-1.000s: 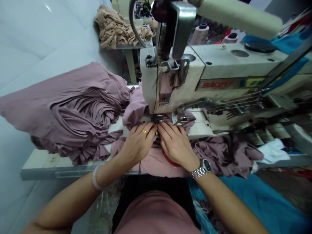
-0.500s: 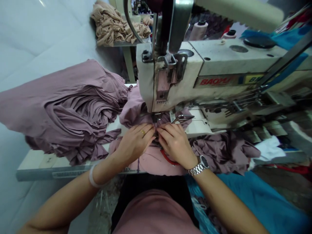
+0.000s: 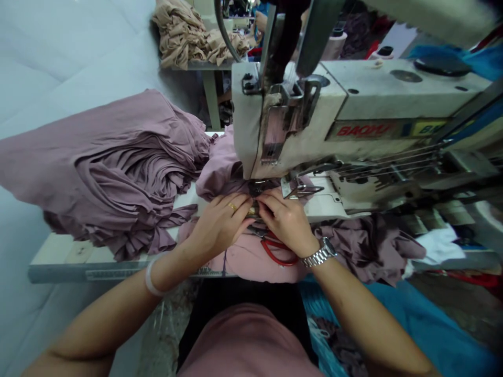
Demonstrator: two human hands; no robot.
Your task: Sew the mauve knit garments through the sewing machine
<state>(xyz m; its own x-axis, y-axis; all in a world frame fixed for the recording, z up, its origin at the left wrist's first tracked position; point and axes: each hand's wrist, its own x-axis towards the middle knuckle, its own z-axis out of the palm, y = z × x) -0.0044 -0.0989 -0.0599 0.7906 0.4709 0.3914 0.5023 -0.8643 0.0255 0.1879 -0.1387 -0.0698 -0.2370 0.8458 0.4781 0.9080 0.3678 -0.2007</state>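
Both my hands rest on a mauve fabric piece (image 3: 243, 256) right below the presser foot (image 3: 257, 187) of a cream sewing machine (image 3: 353, 125). My left hand (image 3: 220, 222), with a gold ring, presses its fingers together on the cloth at the left of the needle. At the right of the needle, my right hand (image 3: 286, 220), with a metal watch at the wrist, curls its fingers down on the same cloth. Red-handled scissors (image 3: 277, 251) lie on the fabric under my right palm.
A tall stack of mauve fabric pieces (image 3: 110, 167) fills the left of the sewing table (image 3: 66, 259). More mauve cloth (image 3: 365, 246) hangs at the right. Beige fabric (image 3: 188, 36) is piled on a table behind. Thread cones (image 3: 334, 44) stand beyond the machine.
My hands have crept forward, closer under the machine head, and my right hand's fingers have curled. More of the red scissors now shows under my right palm.
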